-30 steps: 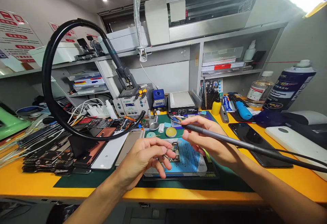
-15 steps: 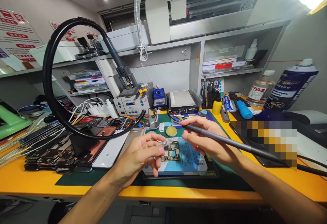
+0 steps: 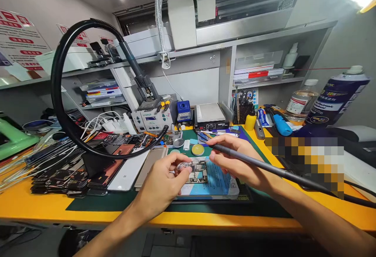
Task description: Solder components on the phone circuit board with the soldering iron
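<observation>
My left hand [image 3: 167,177] is closed, pinching a small coil of silvery solder wire [image 3: 183,166] between thumb and fingers. Just beside the coil lies a phone circuit board [image 3: 199,172], on a blue-and-white box [image 3: 219,184]. My right hand [image 3: 239,159] grips a soldering iron [image 3: 252,161] like a pen, its tip end pointing left and its cord running off to the right. The iron is held above the box, apart from the board. Behind the board stands a round tin of yellowish paste [image 3: 197,150].
A green mat [image 3: 123,204] covers part of the orange bench. Phone parts [image 3: 67,171] are stacked at left beneath a black looped hose [image 3: 55,92]. A soldering station [image 3: 154,118] stands behind; a spray can [image 3: 331,100] and a clear bottle [image 3: 302,100] stand at right.
My left hand's loosely curled fingers have closed into a pinch, and the solder coil now shows between them. My right hand keeps its hold on the iron, almost unmoved.
</observation>
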Motion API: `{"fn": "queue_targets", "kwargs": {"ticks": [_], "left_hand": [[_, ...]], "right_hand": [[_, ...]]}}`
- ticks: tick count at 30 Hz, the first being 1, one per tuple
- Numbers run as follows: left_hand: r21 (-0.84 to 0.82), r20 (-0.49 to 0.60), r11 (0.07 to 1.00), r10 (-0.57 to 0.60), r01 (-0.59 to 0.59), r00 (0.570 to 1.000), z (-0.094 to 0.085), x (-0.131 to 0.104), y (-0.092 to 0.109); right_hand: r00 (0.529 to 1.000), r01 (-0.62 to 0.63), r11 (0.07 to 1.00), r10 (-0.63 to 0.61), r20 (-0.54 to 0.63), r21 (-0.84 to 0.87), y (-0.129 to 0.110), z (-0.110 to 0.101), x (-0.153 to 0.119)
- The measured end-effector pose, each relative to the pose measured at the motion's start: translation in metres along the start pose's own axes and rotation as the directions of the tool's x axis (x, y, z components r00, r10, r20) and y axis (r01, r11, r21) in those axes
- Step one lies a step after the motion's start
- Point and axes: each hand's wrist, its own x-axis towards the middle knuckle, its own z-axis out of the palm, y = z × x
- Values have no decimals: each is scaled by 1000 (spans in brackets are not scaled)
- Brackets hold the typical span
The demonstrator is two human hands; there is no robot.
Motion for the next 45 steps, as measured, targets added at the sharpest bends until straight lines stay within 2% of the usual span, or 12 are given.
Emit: {"fn": "queue_targets", "kwargs": {"ticks": [5,12,22,31,40,45], "left_hand": [[72,28,997,-13,11,1000,1,-3,8],[67,79,997,-36,31,996,-3,-5,12],[-57,141,997,-45,53,989,-5,-3,10],[-179,178,982,-33,66,983,-13,-1,-2],[-364,241,920,-58,146,969,-13,1,3],[-433,236,877,-112,207,965,-15,0,6]], "right_hand": [[1000,8,1000,-8,3,-5,0,-1,0],[1000,-1,1000,1,1,-10,-4,0,1],[1000,-18,1000,18,8,-15,-6,1,-1],[999,-36,999,36,38,10,-11,1,-3],[997,-56,998,55,54,11,-14,0,-5],[997,-61,998,60,41,5,-13,-1,-4]]}}
